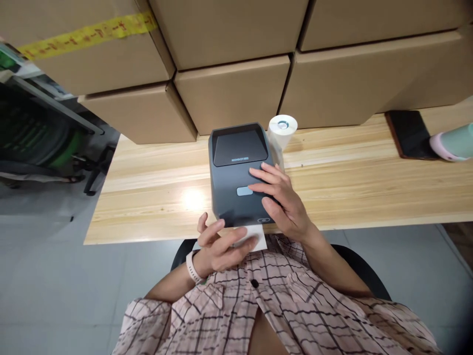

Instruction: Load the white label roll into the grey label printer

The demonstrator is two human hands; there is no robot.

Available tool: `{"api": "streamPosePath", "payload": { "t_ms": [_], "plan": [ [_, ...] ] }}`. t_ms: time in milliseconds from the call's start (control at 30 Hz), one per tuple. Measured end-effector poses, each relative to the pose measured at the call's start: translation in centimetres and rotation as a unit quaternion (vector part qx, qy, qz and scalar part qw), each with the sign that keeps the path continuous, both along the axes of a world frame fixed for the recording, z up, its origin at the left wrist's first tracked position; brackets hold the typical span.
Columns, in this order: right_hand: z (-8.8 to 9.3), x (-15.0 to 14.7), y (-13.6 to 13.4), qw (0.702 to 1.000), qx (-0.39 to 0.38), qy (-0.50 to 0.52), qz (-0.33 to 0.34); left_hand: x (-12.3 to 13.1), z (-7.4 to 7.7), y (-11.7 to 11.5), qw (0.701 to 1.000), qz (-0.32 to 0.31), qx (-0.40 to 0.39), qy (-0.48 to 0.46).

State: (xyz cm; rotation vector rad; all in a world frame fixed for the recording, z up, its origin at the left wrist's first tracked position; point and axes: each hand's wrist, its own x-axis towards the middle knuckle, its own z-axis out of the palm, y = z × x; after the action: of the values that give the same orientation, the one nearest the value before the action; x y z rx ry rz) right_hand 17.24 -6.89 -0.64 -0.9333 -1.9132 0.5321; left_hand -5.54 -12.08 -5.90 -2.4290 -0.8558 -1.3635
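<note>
A dark grey label printer [227,190] with a light blue button [244,191] stands on the wooden table. White label paper [261,238] sticks out from its near side, over the table's front edge. My left hand [223,246] is at this paper, its fingers closed on it. My right hand [283,199] rests on the right part of the printer's top, fingers spread, one fingertip at the button's right end. Behind the right hand, a roll of white labels [281,135] stands beside the printer.
Large cardboard boxes [232,96] are stacked along the back of the table [343,192]. At the right lie a dark phone [408,134] and a green bottle with a pink end [453,144]. A black chair [40,123] stands on the floor at the left.
</note>
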Motion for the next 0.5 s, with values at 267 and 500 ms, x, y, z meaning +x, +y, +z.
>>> {"api": "streamPosePath", "payload": {
  "t_ms": [267, 500],
  "plan": [
    [0.3, 0.8, 0.0, 0.994, 0.049, -0.099, 0.000, 1.3, 4.1, 0.8, 0.997, -0.057, -0.034, 0.030],
    [3.3, 0.3, 0.4, 0.969, 0.088, -0.230, -0.003, 1.1, 5.0, 1.2, 0.992, -0.101, -0.069, 0.042]
  ]
}}
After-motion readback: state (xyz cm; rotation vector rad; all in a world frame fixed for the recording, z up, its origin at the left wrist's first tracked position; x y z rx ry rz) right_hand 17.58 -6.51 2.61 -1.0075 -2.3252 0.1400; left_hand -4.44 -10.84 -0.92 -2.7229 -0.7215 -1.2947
